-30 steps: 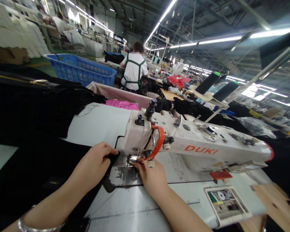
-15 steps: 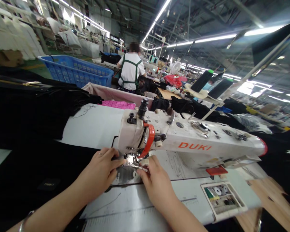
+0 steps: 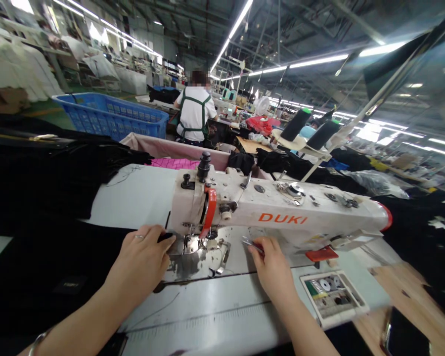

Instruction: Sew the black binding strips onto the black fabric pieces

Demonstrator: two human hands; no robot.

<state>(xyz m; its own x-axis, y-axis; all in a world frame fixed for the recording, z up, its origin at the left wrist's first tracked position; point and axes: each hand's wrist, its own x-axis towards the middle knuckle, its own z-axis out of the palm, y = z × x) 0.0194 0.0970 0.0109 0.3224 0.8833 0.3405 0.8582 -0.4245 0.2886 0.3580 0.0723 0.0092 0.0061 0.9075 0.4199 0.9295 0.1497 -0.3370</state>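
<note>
Beside the needle area of a white sewing machine (image 3: pixel 282 205), my left hand (image 3: pixel 144 254) has its fingers bent together. Something dark shows at its fingertips, and I cannot make out what it is. Black fabric (image 3: pixel 52 252) lies to the left of that hand. My right hand (image 3: pixel 272 259) pinches a slim, shiny metal tool (image 3: pixel 252 244) that looks like tweezers, over the machine bed to the right of the needle. A bright presser foot (image 3: pixel 193 243) sits under the machine head. A metal guide (image 3: pixel 224 259) lies on the bed between my hands.
An inset tray (image 3: pixel 333 299) with bobbins is at the table's right, with a phone (image 3: pixel 406 333) beyond it. Thread cones (image 3: pixel 296 124) stand behind the machine. A blue basket (image 3: pixel 111 116), a pink-lined bin (image 3: pixel 163 145) and a person (image 3: pixel 195 113) are farther back.
My right hand has moved right, away from the needle, and the slim metal tool now shows in its fingers. My left hand has drawn slightly left. The view has shifted a little.
</note>
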